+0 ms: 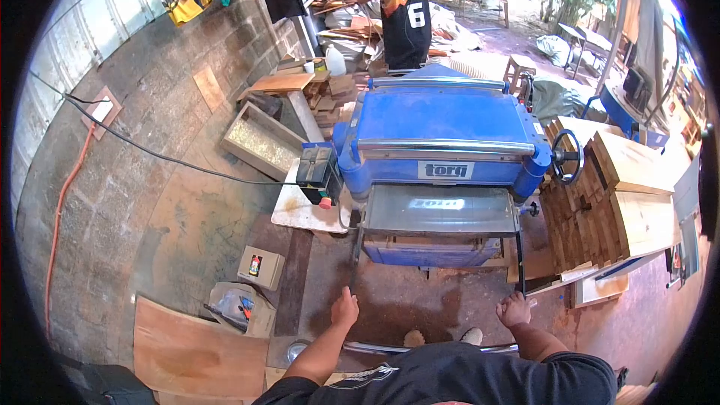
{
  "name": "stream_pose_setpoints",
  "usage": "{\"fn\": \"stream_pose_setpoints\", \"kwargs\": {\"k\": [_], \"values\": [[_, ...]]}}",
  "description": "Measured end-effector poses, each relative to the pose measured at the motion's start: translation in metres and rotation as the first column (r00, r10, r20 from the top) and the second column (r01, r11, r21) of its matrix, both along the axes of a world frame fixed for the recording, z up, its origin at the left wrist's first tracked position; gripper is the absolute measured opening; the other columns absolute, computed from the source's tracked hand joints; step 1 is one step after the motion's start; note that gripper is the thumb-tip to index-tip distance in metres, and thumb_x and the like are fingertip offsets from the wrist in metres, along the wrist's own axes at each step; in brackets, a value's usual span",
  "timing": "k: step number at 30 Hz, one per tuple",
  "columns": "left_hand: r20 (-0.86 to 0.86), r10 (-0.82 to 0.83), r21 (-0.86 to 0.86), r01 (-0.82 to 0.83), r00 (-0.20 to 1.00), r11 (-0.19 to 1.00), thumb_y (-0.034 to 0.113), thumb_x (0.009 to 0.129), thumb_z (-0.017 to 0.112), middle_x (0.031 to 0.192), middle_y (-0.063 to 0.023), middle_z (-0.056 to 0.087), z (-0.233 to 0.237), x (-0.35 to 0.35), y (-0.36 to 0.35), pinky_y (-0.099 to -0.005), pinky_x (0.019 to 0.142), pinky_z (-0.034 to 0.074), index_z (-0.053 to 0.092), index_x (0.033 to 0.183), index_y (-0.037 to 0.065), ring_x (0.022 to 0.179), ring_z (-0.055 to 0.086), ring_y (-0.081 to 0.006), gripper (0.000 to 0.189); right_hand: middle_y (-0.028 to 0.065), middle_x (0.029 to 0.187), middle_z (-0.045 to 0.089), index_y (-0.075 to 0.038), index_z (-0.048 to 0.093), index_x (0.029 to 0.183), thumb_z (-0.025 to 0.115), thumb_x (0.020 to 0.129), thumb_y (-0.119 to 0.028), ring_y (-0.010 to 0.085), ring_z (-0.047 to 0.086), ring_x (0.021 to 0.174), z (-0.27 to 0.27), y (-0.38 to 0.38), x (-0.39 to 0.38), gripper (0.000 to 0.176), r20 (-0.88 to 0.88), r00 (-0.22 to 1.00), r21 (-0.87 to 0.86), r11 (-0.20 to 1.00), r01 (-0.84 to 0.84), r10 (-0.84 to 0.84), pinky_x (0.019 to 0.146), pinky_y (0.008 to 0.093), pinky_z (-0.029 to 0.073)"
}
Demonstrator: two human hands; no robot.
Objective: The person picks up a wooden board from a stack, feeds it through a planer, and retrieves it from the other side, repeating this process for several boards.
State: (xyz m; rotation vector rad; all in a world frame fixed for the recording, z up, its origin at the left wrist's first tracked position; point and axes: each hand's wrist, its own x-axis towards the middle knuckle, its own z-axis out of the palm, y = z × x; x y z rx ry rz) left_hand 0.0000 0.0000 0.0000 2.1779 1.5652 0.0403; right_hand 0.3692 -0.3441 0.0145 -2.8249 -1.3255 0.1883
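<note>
A blue planer-like machine [442, 116] with "torq" on its front stands before me. Two dark side bars run from its grey metal bed [442, 210] toward my body. My left hand [345, 309] is closed on the left bar [357, 259]. On the other side, my right hand [514, 310] is closed around the right bar [520, 259], thumb pointing outward. A metal roller [367, 347] crosses close to my waist, partly hidden by my shirt.
Stacked boards [637, 217] and a handwheel [568, 156] are on the right. At left are a switch box [319, 169], a sawdust-filled wooden box [262, 142], a cardboard box [260, 267], a hanging cable and a plywood sheet [195, 352]. Another person [405, 19] stands behind the machine.
</note>
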Motion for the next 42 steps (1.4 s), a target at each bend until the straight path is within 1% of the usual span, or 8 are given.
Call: {"fn": "stream_pose_setpoints", "kwargs": {"k": [5,9,11,20,33,35,38,42], "values": [[-0.011,-0.006,0.015,0.006,1.0,1.0,0.025,0.093,0.051,0.091,-0.0245,0.065,0.009,0.002,-0.002,-0.0531,0.073,0.049,0.042,0.12,0.005,0.085,0.063,-0.0428,0.035,0.0086,0.097,0.066,-0.011,0.07,0.084,0.063,0.078,-0.037,0.0262,0.051,0.114,-0.003,0.0,0.0,0.027,0.0,1.0,0.016,1.0,-0.001,0.001,0.094,0.0461,0.039],[0.007,-0.03,0.045,0.03,1.0,0.999,0.025,0.093,0.05,0.092,-0.0246,0.065,-0.001,0.0,-0.001,-0.053,0.073,0.049,0.042,0.121,0.004,0.085,0.063,-0.0427,0.036,0.0079,0.096,0.066,-0.012,0.07,0.083,0.063,0.078,-0.037,0.0259,0.051,0.113,-0.005,-0.002,0.001,0.027,0.019,1.0,0.025,1.0,-0.008,0.007,0.094,0.0461,0.039],[0.018,-0.05,0.094,0.048,0.999,0.994,0.025,0.093,0.05,0.091,-0.025,0.065,-0.002,-0.001,0.0,-0.0527,0.073,0.049,0.042,0.122,0.004,0.085,0.063,-0.0429,0.037,0.0071,0.096,0.066,-0.012,0.07,0.083,0.063,0.078,-0.037,0.0256,0.051,0.113,-0.009,-0.002,0.003,0.026,0.004,1.0,0.051,0.999,-0.008,0.008,0.094,0.0465,0.038],[0.029,-0.053,0.105,0.05,0.998,0.993,0.026,0.093,0.051,0.088,-0.0249,0.065,-0.006,-0.003,0.0,-0.053,0.072,0.049,0.043,0.122,0.004,0.083,0.063,-0.0432,0.038,0.0056,0.098,0.066,-0.014,0.07,0.083,0.062,0.078,-0.038,0.0242,0.05,0.114,-0.005,-0.001,0.001,0.026,-0.012,1.0,0.026,1.0,0.004,-0.004,0.096,0.0495,0.035],[0.044,-0.052,0.092,0.048,0.998,0.995,0.023,0.091,0.053,0.087,-0.0253,0.065,-0.006,-0.004,0.0,-0.0532,0.071,0.049,0.042,0.12,0.004,0.08,0.064,-0.0434,0.036,0.0073,0.096,0.066,-0.013,0.069,0.079,0.065,0.076,-0.034,0.0251,0.052,0.112,-0.004,-0.002,0.0,0.022,0.01,1.0,0.073,0.997,-0.006,0.005,0.094,0.0462,0.037],[0.027,-0.047,0.086,0.045,0.999,0.995,0.023,0.092,0.052,0.088,-0.0256,0.065,0.001,-0.001,-0.002,-0.0533,0.071,0.049,0.042,0.12,0.004,0.081,0.064,-0.0436,0.036,0.0055,0.101,0.066,-0.014,0.07,0.084,0.063,0.079,-0.039,0.0227,0.05,0.113,0.001,0.0,-0.001,0.027,0.016,1.0,0.001,1.0,-0.013,0.013,0.092,0.0442,0.037],[0.003,-0.021,0.046,0.021,1.0,0.999,0.024,0.092,0.052,0.088,-0.0257,0.065,0.007,0.001,-0.001,-0.0533,0.072,0.049,0.042,0.12,0.004,0.082,0.064,-0.0436,0.036,0.0059,0.103,0.066,-0.014,0.07,0.086,0.062,0.079,-0.04,0.0227,0.05,0.114,0.002,0.0,-0.001,0.028,0.033,0.999,-0.034,0.999,-0.018,0.02,0.092,0.0445,0.037],[0.008,-0.017,0.026,0.016,1.0,1.0,0.024,0.092,0.052,0.089,-0.0256,0.065,0.009,0.001,-0.002,-0.0531,0.073,0.049,0.042,0.121,0.004,0.083,0.064,-0.0435,0.036,0.0059,0.104,0.066,-0.014,0.07,0.087,0.061,0.08,-0.04,0.0228,0.049,0.116,0.002,0.001,0.0,0.029,0.018,1.0,-0.024,0.999,-0.025,0.025,0.093,0.0449,0.036]]}}
